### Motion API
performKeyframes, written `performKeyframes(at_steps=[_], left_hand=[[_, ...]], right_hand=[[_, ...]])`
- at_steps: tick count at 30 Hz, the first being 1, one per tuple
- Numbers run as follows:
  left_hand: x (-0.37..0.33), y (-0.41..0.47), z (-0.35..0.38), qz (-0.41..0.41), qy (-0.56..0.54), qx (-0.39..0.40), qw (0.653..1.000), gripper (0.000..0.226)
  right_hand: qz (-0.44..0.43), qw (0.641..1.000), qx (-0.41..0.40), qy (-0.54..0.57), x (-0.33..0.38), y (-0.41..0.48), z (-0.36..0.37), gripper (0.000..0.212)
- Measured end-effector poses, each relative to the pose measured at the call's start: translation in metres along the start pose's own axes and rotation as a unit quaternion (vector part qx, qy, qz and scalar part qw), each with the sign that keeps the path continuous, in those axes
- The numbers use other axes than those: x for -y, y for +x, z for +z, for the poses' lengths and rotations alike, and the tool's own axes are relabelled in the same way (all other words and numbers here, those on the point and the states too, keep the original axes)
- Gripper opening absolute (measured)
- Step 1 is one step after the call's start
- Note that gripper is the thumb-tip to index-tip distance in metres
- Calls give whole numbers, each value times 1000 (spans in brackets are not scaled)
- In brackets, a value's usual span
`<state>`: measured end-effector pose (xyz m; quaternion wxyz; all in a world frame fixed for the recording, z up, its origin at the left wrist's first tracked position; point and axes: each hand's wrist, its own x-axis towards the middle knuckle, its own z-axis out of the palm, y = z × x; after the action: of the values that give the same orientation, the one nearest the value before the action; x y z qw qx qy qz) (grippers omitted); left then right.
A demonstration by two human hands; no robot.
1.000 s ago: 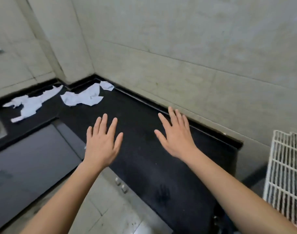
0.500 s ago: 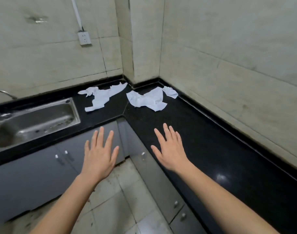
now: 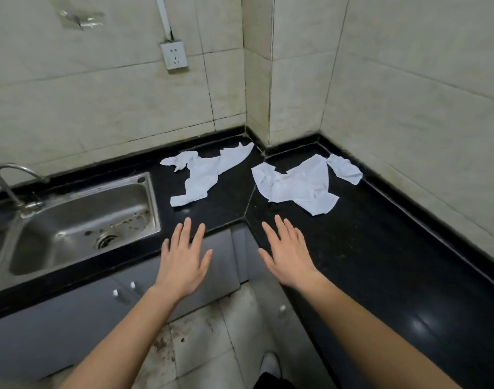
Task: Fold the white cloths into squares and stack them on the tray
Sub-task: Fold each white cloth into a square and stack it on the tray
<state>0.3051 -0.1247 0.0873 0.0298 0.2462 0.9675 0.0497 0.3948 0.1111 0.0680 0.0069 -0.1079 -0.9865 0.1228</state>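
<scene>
Three crumpled white cloths lie in the corner of the black counter (image 3: 380,248): a long one (image 3: 203,175) on the left, a wide one (image 3: 299,186) to its right, and a small one (image 3: 345,169) near the right wall. My left hand (image 3: 184,259) hovers flat with straight, spread fingers over the counter's front edge, short of the long cloth. My right hand (image 3: 288,256) is held the same way below the wide cloth. Neither hand touches a cloth. No tray is in view.
A steel sink (image 3: 80,226) with a tap (image 3: 12,181) is set into the counter at the left. Grey cabinet doors (image 3: 71,318) run under the counter. Tiled walls close the corner, with a socket (image 3: 174,55) above. A tiled floor lies below.
The view has swung left and nearer to the corner, so the sink and cloths now sit ahead. Both hands stay flat and spread, now closer to the cloths. The white rack has left view.
</scene>
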Motion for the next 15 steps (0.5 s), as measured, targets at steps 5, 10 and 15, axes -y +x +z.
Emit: performKeyframes(at_steps=[5, 10, 15], left_hand=[[29, 87, -7, -21, 10, 21, 1000, 67], [69, 138, -1, -62, 0, 53, 997, 69], [111, 203, 13, -80, -29, 83, 993, 68]], right_hand=[[-19, 1000, 19, -2, -7, 109, -15, 67], [-42, 998, 47, 8, 6, 187, -2, 68], [-55, 994, 93, 0, 29, 258, 24, 68]])
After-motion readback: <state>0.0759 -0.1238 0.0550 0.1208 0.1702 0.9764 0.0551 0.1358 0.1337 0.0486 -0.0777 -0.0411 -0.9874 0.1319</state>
